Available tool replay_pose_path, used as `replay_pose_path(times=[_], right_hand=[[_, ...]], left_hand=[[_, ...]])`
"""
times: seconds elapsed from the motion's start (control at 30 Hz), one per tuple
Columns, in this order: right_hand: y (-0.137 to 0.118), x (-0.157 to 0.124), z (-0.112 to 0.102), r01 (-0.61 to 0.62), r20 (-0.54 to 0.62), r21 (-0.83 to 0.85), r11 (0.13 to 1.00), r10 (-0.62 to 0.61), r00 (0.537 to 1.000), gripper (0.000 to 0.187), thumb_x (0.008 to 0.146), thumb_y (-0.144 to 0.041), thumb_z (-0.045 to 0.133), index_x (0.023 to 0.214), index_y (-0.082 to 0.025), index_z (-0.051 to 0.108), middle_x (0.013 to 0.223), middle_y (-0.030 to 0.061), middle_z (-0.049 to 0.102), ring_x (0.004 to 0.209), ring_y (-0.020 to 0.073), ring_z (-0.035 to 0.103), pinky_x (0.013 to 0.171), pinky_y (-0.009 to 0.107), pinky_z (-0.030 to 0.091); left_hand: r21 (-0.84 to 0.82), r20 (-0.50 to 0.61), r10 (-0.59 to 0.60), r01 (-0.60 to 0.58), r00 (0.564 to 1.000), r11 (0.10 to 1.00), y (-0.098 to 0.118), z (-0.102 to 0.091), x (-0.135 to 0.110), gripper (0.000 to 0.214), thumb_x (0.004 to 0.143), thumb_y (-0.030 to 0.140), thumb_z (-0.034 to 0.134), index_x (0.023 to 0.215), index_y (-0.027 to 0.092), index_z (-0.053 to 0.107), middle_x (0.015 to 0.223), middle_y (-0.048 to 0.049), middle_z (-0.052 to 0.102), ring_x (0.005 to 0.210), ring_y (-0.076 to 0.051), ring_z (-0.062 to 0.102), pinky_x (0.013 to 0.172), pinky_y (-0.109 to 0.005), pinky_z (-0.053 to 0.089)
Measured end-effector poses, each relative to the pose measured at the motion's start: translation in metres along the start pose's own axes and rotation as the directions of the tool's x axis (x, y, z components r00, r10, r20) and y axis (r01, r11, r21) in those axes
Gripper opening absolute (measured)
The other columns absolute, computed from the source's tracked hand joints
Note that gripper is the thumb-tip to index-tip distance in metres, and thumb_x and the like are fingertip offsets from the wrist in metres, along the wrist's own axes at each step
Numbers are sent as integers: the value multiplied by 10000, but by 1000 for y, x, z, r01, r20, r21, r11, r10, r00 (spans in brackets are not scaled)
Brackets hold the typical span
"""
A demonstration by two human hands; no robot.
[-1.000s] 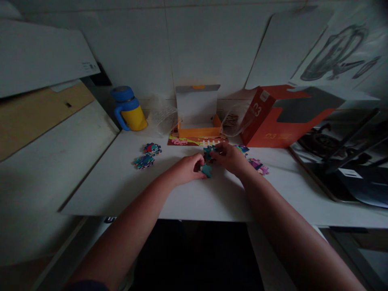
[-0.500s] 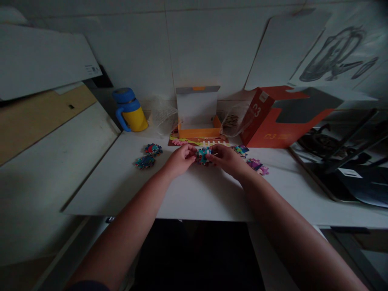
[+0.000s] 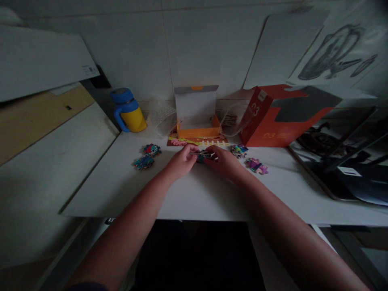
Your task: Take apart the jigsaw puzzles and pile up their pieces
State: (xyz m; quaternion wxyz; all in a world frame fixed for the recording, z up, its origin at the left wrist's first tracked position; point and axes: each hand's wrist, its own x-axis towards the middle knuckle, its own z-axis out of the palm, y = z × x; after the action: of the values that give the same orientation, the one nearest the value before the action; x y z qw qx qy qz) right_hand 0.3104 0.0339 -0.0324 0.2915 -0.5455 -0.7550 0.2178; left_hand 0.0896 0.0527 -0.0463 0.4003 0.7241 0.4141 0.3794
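Note:
Between my two hands is a small stack of jigsaw puzzle pieces (image 3: pixel 201 157), seen nearly edge-on just above the white table. My left hand (image 3: pixel 183 161) pinches its left side, and my right hand (image 3: pixel 222 161) grips the right side; the fingers partly cover it. To the left lie two piles of puzzle pieces, one with red and blue (image 3: pixel 152 150) and a teal one (image 3: pixel 143 162). On the right rest a blue-green pile (image 3: pixel 239 150) and a purple-pink pile (image 3: pixel 256 165).
An open orange box (image 3: pixel 198 132) stands behind my hands on a colourful printed sheet (image 3: pixel 177 141). Clear plastic bags flank it. A blue-yellow jug (image 3: pixel 129 113) is back left, a large orange-red carton (image 3: pixel 273 125) back right. A gas stove (image 3: pixel 348 173) sits far right.
The pieces between my hands have tilted from showing a teal face to nearly edge-on. My right hand has shifted slightly left and down. The side piles stay in place.

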Motion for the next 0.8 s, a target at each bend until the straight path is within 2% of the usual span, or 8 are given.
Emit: replay_pose_path(times=[0.07,0.23,0.43,0.57,0.67,0.73,0.8], right_hand=[[0,-1,0,18,16,-53,998,-17,1000,304,899,-335,746,1172,-212,694,988,60,782,789,194,700,693,278,463],[-4,-1,-4,22,52,-69,997,-18,998,272,903,-344,741,1133,-202,707,967,56,775,792,199,683,685,282,433],[-4,-1,-4,1,61,-17,1000,0,998,306,902,-371,742,1156,-203,704,981,46,774,799,192,677,695,282,443],[-1,0,-3,-23,68,62,998,19,997,341,903,-416,730,1163,-197,699,995,56,772,816,197,678,701,290,462],[1,1,-6,-23,75,141,990,12,997,356,913,-477,707,1117,-185,696,943,66,767,786,197,670,682,295,473],[3,-1,-13,-58,71,250,967,42,997,405,914,-525,696,1128,-181,676,906,65,762,747,189,664,648,291,483],[9,-9,-28,-135,59,371,919,122,991,472,904,-565,699,1173,-180,649,868,59,753,698,178,652,603,283,492]], left_hand=[[15,11,14,-15,1000,1000,-6,2,-1,277,928,181,628,1198,218,580,1249,-86,690,1001,-192,703,941,-368,544],[-46,49,76,-74,996,996,-19,5,-2,364,880,150,686,1209,232,551,1259,-91,674,1059,-200,709,979,-387,559],[-56,60,49,-46,997,997,-18,2,-2,390,867,123,698,1211,228,547,1235,-101,680,1001,-190,715,912,-375,581],[-118,66,7,1,998,993,-11,2,-2,414,849,137,737,1205,222,544,1138,-85,701,982,-190,710,872,-353,579],[-156,69,1,10,998,988,-8,3,-1,405,863,208,757,1202,212,534,1055,-64,699,936,-179,701,837,-331,572],[-120,50,0,6,999,993,-8,2,-1,414,878,279,763,1216,207,536,989,-43,686,864,-168,688,773,-305,559],[-33,33,-6,7,999,999,-9,-1,0,401,896,341,752,1217,208,553,948,-29,681,795,-156,669,712,-283,534]])
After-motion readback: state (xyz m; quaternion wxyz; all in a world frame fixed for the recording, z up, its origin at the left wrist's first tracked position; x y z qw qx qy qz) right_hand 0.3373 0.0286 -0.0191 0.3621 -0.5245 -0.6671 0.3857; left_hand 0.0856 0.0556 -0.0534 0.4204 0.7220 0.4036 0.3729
